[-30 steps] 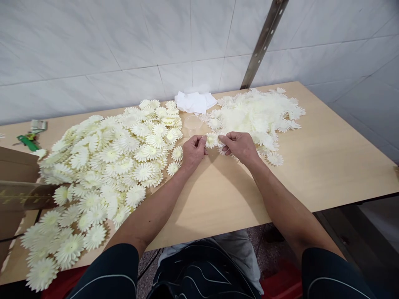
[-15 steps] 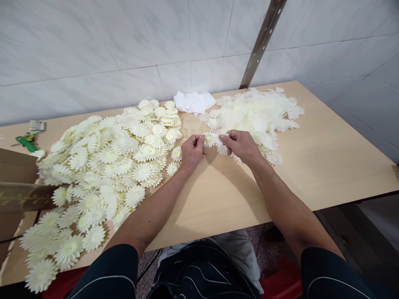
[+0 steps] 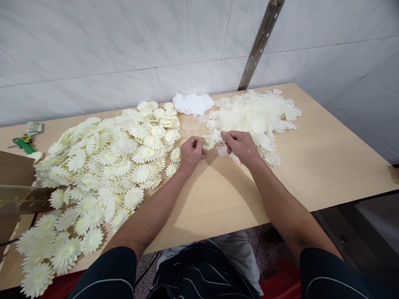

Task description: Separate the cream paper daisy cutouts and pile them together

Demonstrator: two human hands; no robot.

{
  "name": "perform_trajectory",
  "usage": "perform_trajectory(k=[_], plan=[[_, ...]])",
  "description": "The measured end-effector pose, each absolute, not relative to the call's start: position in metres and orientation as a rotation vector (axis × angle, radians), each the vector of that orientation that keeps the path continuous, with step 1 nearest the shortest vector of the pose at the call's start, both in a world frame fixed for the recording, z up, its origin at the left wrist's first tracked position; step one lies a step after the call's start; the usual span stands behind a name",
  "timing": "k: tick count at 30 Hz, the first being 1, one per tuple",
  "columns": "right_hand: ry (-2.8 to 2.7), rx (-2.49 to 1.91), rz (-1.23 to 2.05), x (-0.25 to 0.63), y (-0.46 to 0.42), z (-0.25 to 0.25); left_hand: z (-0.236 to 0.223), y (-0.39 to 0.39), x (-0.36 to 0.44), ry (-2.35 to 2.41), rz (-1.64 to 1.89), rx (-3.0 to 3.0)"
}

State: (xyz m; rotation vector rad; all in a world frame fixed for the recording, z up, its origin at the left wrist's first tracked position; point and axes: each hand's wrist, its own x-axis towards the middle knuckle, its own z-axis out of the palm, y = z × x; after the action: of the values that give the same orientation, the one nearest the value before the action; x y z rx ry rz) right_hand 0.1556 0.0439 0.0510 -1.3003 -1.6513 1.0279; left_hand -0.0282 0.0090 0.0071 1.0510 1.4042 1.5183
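My left hand (image 3: 191, 153) is closed in a pinch at the middle of the table. A pale yellow-white artificial flower (image 3: 208, 142) shows at its fingertips, its petals facing up. A short way to the right, my right hand (image 3: 240, 146) is also pinched closed, in front of the right-hand heap; whatever it holds is too small to make out. A large pile of cream flower heads (image 3: 115, 149) spreads to the left of my left hand. Beyond my right hand lies a smaller heap of whiter petal pieces (image 3: 254, 114).
White crumpled paper (image 3: 193, 104) lies against the tiled wall, with a clear round dish (image 3: 191, 123) before it. A green-handled tool (image 3: 24, 144) sits at the far left near a cardboard box (image 3: 15, 174). A metal upright (image 3: 261, 45) stands at the wall.
The view has shifted slightly. My right hand has moved slightly away from the flower at my left fingertips; my left hand keeps its pinch.
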Motion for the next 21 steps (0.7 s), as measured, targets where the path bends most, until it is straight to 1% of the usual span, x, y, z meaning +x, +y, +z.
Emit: perform_trajectory(k=[7, 10, 15, 21], plan=[[-1.513, -1.190, 1.196, 0.150, 0.045, 0.046, 0.008, 0.008, -0.030, 1.319, 1.482, 1.164], [-1.507, -1.195, 1.219, 0.148, 0.044, 0.047, 0.008, 0.008, -0.033, 1.296, 1.441, 1.197], [-1.547, -1.303, 1.109, 0.146, 0.041, 0.050, 0.008, 0.009, -0.035, 1.324, 1.366, 1.171], [-1.636, -1.352, 0.958, 0.143, 0.038, 0.047, 0.008, 0.007, -0.035, 1.314, 1.401, 1.254]])
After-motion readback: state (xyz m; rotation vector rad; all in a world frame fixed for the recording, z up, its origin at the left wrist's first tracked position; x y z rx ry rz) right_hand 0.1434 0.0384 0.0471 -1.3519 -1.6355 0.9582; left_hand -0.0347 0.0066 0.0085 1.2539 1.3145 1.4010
